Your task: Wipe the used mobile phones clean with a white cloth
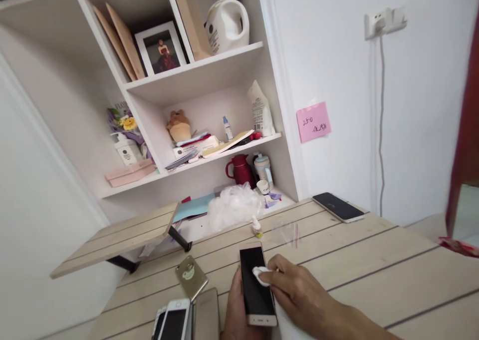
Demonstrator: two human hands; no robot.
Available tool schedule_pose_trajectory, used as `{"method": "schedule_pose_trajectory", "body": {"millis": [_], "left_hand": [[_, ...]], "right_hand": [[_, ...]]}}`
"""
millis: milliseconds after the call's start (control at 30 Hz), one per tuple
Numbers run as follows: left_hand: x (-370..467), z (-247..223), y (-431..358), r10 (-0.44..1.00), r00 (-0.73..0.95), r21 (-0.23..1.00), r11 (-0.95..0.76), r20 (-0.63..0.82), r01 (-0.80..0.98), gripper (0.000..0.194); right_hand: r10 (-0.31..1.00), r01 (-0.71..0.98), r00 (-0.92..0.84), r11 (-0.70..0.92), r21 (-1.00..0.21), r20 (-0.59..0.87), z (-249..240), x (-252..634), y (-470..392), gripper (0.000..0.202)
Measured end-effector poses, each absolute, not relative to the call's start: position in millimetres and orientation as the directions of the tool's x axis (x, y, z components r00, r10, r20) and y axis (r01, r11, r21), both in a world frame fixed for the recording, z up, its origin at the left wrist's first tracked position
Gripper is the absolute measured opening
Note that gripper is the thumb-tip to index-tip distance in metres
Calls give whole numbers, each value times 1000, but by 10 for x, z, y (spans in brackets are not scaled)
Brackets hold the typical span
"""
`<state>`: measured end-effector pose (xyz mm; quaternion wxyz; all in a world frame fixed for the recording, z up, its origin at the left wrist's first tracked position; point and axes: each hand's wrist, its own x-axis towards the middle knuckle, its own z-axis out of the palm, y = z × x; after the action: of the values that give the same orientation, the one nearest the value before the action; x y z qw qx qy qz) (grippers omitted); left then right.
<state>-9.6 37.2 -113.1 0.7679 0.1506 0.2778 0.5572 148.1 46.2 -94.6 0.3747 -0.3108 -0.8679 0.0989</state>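
A gold smartphone (251, 300) with a dark screen lies in my left hand (234, 307), whose fingers wrap its left edge from below. My right hand (299, 287) pinches a small white wad of tissue or cloth (259, 275) and presses it on the upper right of the screen. To the left of my left hand lie a gold phone (207, 312) and a white phone (175, 320) that overlaps other devices. Further up, a gold phone case or phone back (191, 278) with a pale sticker rests on the wood.
Beyond the phone stand a small dropper bottle (256, 227) and a clear zip bag (290, 234). Another phone (338, 206) lies at the table's back right. A raised wooden shelf (123, 237) stands at left; crumpled plastic (234, 205) sits below the white shelving (209, 73).
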Motion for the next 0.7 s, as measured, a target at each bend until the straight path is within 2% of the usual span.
{"method": "schedule_pose_trajectory", "body": {"millis": [100,267,433,533,600,700], "left_hand": [[-66,-1074,348,950,188,583,302,-248,-754,25],[-10,-984,310,950,180,591,301,-255,-749,29],[-114,-1092,342,934,171,533,323,-315,-782,25],[-143,-1186,349,929,174,538,334,-327,-774,30],[-124,-1215,340,929,171,579,340,-327,-741,31],[-63,-1191,313,929,191,637,359,-319,-682,28]], "right_hand": [[610,417,-514,792,-446,604,-922,1520,516,31],[670,458,-314,727,-511,673,-937,1573,625,34],[570,292,-571,814,-502,591,-762,1566,464,26],[544,215,-628,808,-548,556,-671,1601,434,26],[573,225,-574,797,-561,585,-680,1630,491,27],[650,312,-404,759,-571,644,-767,1661,619,28]]}}
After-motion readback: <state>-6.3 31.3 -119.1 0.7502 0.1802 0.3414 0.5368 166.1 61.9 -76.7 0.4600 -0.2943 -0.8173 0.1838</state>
